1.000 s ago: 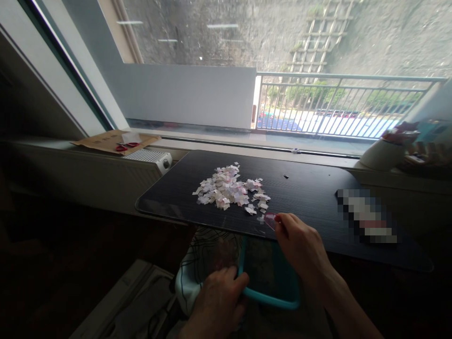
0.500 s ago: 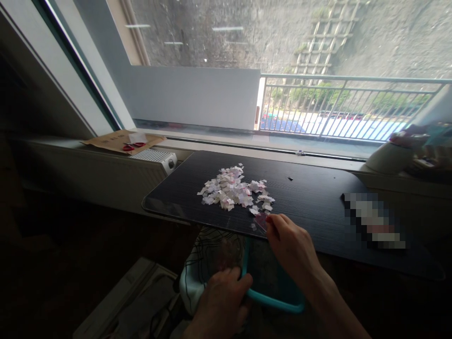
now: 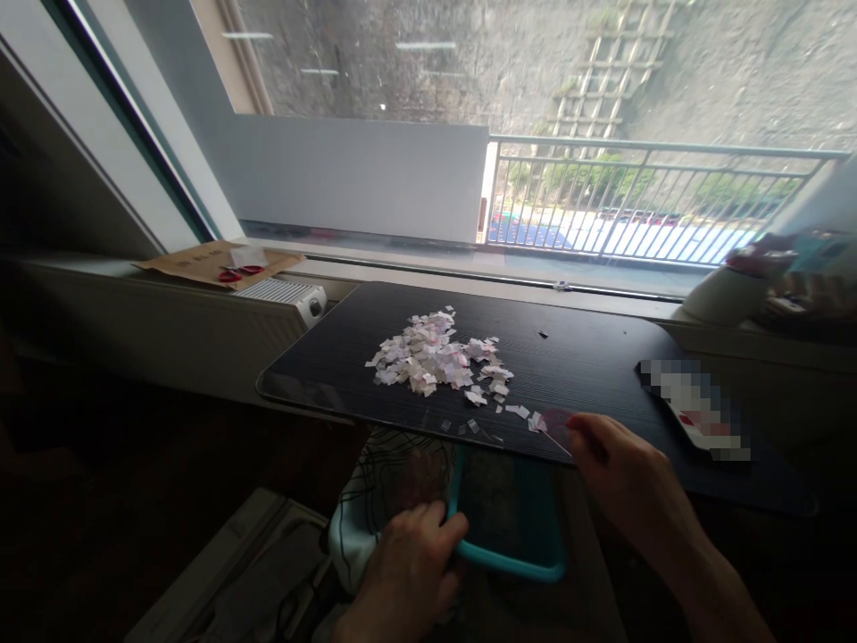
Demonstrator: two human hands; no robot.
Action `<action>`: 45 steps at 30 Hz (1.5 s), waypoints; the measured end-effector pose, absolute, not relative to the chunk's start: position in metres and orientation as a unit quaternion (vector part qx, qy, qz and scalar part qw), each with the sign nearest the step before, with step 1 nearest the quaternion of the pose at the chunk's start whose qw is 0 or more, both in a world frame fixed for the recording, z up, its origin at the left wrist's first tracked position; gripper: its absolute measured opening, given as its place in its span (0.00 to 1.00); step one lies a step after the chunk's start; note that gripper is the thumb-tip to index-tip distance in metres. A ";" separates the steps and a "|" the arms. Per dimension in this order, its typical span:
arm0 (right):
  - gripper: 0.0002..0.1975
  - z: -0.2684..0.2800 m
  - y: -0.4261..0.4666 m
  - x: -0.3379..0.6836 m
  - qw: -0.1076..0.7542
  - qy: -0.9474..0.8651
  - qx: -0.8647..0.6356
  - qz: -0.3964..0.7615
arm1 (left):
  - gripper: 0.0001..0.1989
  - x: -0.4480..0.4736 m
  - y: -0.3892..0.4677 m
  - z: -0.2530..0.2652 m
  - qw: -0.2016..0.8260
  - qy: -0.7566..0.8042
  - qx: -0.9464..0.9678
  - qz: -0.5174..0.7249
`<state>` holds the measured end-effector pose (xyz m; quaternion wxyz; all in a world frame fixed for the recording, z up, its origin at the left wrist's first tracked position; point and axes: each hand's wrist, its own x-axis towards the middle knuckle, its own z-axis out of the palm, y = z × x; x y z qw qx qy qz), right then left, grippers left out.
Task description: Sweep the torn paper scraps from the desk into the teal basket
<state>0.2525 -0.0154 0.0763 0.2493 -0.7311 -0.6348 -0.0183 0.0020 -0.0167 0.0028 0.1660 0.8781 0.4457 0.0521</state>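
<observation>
Small cut paper scraps (image 3: 423, 354) lie heaped on the black tabletop (image 3: 576, 384), with a looser cluster to the right. A few bits trail towards the front edge. My right hand (image 3: 626, 473) pinches a thin, see-through pinkish sheet (image 3: 554, 427) at that edge, its far side against some white scraps. Below the tabletop, my left hand (image 3: 411, 563) is closed on the left rim of a teal-rimmed container (image 3: 512, 567). The container sits under the front edge, and its inside is dim. Pale fabric with black lines (image 3: 361, 505) shows left of it.
A pixelated flat object (image 3: 696, 415) rests on the table's right side. Red-handled scissors (image 3: 241, 272) lie on a brown paper envelope (image 3: 194, 265) by the radiator (image 3: 295, 299). A window runs behind, with a white rounded object (image 3: 713, 295) at right.
My right hand has moved right along the table edge with the pinkish sheet, and a few scraps now lie strung out that way. My left hand stays on the container's rim.
</observation>
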 end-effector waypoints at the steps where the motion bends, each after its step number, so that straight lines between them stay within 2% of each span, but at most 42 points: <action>1: 0.09 0.075 -0.018 0.258 0.243 -0.631 -0.737 -0.017 | 0.11 0.002 -0.016 0.003 0.166 0.445 0.878 0.051; 17: 0.10 0.083 -0.018 0.262 0.253 -0.603 -0.757 0.018 | 0.11 0.005 -0.014 0.003 0.159 0.443 0.882 0.005; 30: 0.11 0.083 -0.024 0.270 0.238 -0.580 -0.779 -0.030 | 0.12 0.006 -0.015 0.004 0.160 0.445 0.881 0.011; 34: 0.11 0.084 -0.015 0.263 0.270 -0.592 -0.759 0.007 | 0.11 0.006 -0.015 0.003 0.159 0.441 0.883 0.015; 45: 0.11 0.083 0.002 0.249 0.270 -0.624 -0.733 0.026 | 0.10 0.005 -0.015 0.004 0.160 0.443 0.882 0.016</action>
